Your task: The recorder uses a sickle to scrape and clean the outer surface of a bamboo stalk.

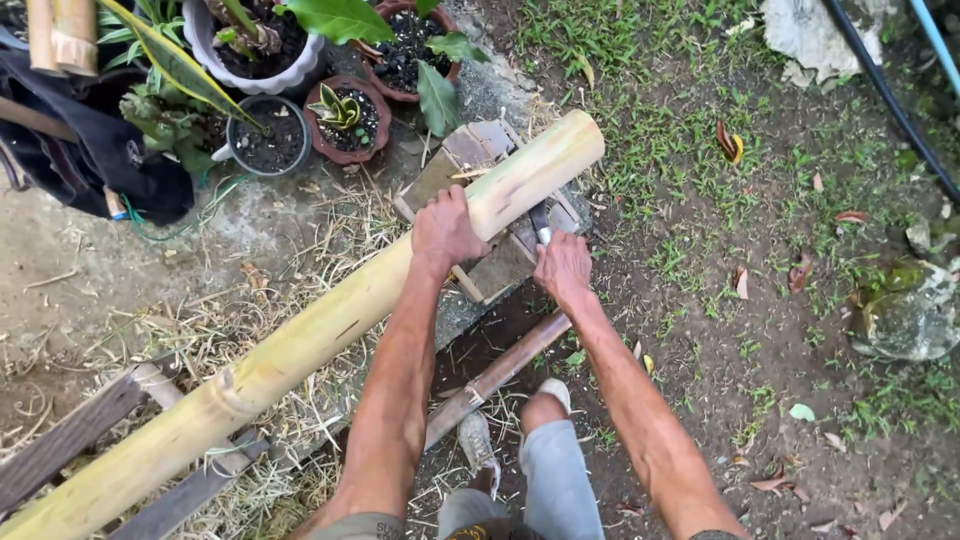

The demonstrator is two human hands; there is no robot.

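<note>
Both hands grip: left hand point(445, 232) bamboo pole point(300, 345) pointing upper-right; right hand point(562, 268) tool point(541, 226).

Potted plants point(300, 95) clustered up-left of the fingers, black bag point(90, 150) beside them, pale rock point(810, 30) and black hose point(890, 100) lay far up-right

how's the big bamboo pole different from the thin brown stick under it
The bamboo pole is thick, pale yellow-green and round, with the left hand on it. The brown stick is much thinner, darker and shorter, lies on the ground by the feet, and no hand touches it. Both slant the same way, lower left to upper right.
</note>
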